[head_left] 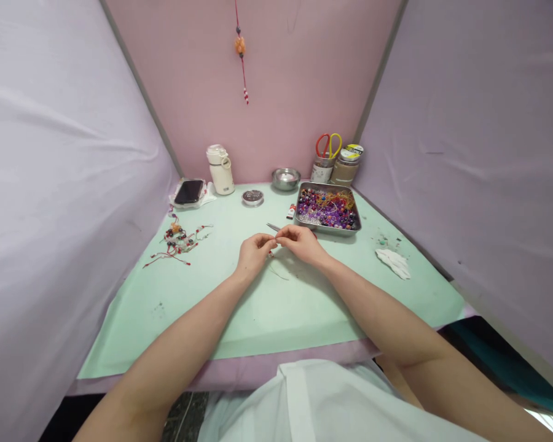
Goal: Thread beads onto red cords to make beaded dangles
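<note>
a dark-screened phone (188, 192) is seen laid at the far left of a mint-covered table (281, 325), with a cream bottle (222, 173) stood just to its right. a beaded cord (240, 45) is hung before the pink wall (188, 92). red and yellow handles (318, 146) are held in a container (321, 172) beside a jar (345, 172); a crumpled white cloth (393, 263) is spread at right.

The left forearm (188, 328) and right forearm (380, 304) are angled inward from the lower corners; left hand (254, 252) and right hand (303, 243) are held pinched together near frame centre.
</note>
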The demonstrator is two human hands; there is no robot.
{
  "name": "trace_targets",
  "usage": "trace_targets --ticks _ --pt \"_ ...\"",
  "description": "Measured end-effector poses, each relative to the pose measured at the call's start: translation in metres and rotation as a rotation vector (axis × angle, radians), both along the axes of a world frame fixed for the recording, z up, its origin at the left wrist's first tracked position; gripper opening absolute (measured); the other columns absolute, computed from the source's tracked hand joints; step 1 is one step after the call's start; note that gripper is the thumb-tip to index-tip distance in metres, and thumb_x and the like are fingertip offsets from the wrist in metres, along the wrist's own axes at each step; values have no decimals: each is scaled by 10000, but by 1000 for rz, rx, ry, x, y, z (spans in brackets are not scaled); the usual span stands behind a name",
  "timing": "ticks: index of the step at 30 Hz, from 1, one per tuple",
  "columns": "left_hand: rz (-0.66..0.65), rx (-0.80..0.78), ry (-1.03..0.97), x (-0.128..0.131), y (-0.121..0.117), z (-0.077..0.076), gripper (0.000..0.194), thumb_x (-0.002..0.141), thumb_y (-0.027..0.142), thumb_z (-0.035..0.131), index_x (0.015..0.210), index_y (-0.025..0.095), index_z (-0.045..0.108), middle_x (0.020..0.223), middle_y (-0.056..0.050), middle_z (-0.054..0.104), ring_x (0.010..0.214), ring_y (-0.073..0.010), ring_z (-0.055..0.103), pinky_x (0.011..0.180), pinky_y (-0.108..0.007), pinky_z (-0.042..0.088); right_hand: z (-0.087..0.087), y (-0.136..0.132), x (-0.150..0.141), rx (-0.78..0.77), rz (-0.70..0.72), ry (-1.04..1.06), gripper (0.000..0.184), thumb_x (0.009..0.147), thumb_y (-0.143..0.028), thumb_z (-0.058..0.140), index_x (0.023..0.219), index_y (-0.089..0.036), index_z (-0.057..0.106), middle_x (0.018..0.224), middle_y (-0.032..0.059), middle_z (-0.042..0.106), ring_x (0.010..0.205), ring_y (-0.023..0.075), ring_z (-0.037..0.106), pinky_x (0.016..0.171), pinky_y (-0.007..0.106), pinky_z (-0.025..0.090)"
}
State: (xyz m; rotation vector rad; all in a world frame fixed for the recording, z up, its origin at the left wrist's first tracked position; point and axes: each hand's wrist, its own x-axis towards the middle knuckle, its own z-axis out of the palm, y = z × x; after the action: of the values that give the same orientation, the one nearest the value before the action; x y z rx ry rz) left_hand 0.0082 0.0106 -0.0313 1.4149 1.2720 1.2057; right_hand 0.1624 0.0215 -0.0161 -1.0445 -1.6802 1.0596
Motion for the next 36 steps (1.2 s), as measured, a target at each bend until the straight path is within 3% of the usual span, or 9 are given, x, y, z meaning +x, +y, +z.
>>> trace_targets --ticks 7,13,28,36 --pt "0 -9 -16 -2 4 -5 191 652 317 681 761 160 694 731 -46 694 689 -162 595 683 -285 444 -4 3 2 -51 3 -22 118 698 -280 626 736 -169 640 592 -19 585 571 115 511 560 240 386" --pt "-4 42 126 -4 3 -4 134 670 289 654 731 183 707 735 -33 700 695 -166 592 691 -286 429 -11 6 2 12 -33 -152 101 717 -259 597 711 -167 639 579 -17 574 561 114 479 562 242 359" --pt "-42 70 260 -3 -2 2 150 757 268 531 684 204 645 675 -20 678 647 -167 565 659 -285 399 -18 11 2 66 -37 -227 128 753 -268 566 724 -161 629 675 8 631 611 123 496 590 244 357" --pt "-80 7 147 -2 1 -1 158 756 327 546 689 196 604 651 -18 652 602 -152 541 634 -275 398 -19 10 2 70 -48 -252 144 760 -287 563 733 -161 625 686 15 640 610 123 504 576 240 356"
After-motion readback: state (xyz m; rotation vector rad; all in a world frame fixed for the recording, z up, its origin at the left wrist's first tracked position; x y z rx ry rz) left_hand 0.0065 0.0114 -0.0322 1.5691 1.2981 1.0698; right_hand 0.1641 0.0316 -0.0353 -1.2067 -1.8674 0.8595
